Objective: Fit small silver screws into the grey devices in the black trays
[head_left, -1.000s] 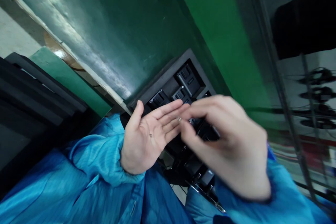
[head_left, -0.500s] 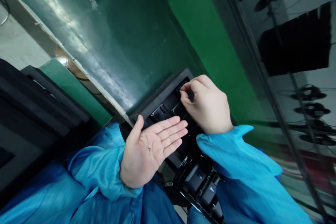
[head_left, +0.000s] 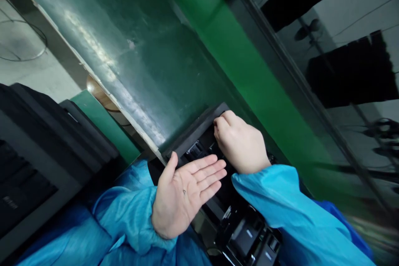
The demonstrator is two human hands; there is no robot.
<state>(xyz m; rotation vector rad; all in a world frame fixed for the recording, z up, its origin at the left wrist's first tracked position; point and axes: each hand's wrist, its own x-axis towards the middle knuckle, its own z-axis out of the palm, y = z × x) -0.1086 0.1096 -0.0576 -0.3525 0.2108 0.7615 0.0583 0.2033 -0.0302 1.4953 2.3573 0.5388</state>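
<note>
My left hand point(head_left: 187, 195) lies palm up with its fingers stretched out, and a tiny metal piece point(head_left: 184, 192), perhaps a screw, rests on the palm. Behind its fingertips is a black casing point(head_left: 196, 131) with dark fittings inside, on the green surface. My right hand point(head_left: 240, 141) is closed over the far right corner of this casing, fingertips pressed together and turned down into it. Whatever those fingers hold is hidden.
The green work surface point(head_left: 149, 62) runs diagonally, with a bright green strip point(head_left: 230, 58) along its right side. Stacked black casings point(head_left: 56, 137) stand at the left. Black parts with compartments point(head_left: 249, 232) are at the bottom, right of centre.
The whole view has shifted, so hands and casing appear lower. My right hand has turned more over the casing's corner, its fingertips now less visible. My left hand keeps its open pose.
</note>
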